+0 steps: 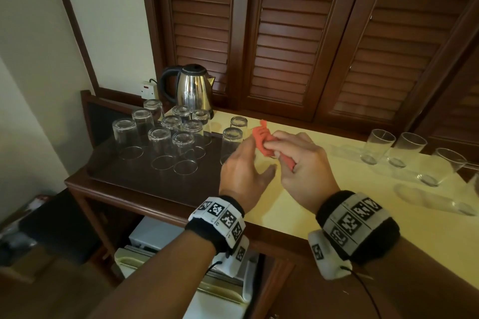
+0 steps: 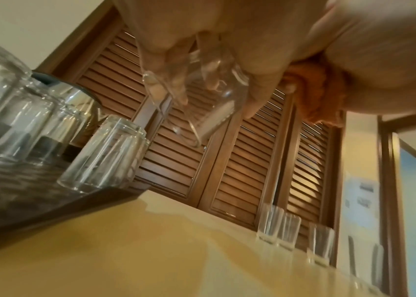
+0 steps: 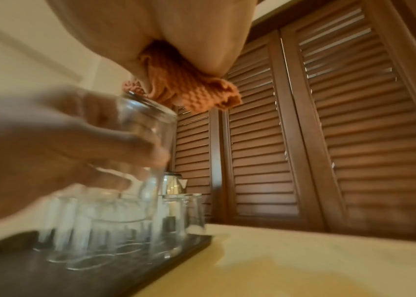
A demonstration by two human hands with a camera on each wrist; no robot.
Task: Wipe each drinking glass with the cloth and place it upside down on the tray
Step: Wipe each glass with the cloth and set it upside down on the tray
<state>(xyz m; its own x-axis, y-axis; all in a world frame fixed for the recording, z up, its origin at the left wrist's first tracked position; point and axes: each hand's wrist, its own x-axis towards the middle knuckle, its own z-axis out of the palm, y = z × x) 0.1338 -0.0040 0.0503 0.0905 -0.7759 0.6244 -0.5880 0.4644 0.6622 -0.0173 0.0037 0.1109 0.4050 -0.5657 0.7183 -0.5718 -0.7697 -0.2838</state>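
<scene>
The left hand [image 1: 243, 171] holds a drinking glass [image 3: 145, 144], with its fingers curled round the side. The glass is in the air, just above the near right corner of the tray [image 1: 145, 179]. It looks upside down: the thick bottom is up by the cloth, and the open mouth points down at the tray. So its long line runs up and down, tipped a little.

The right hand [image 1: 300, 163] is right beside the left hand, almost touching it. It squeezes the orange cloth [image 1: 261, 138] in a bunch. The cloth touches the top end of the glass.

A bit farther out from the left hand, many wiped glasses [image 1: 160, 147] stand upside down on the tray. I count about eleven, but some hide behind others. That part looks done.

Well off to the side of the right hand, at least three more glasses [image 1: 407, 149] stand the right way up on the yellow counter [image 1: 324, 204]. One more may lie on its side near them, but it is hard to tell. These are likely still to wipe.

Behind the tray is a shiny kettle [image 1: 191, 88], and past it are brown wooden doors [image 1: 298, 33].
</scene>
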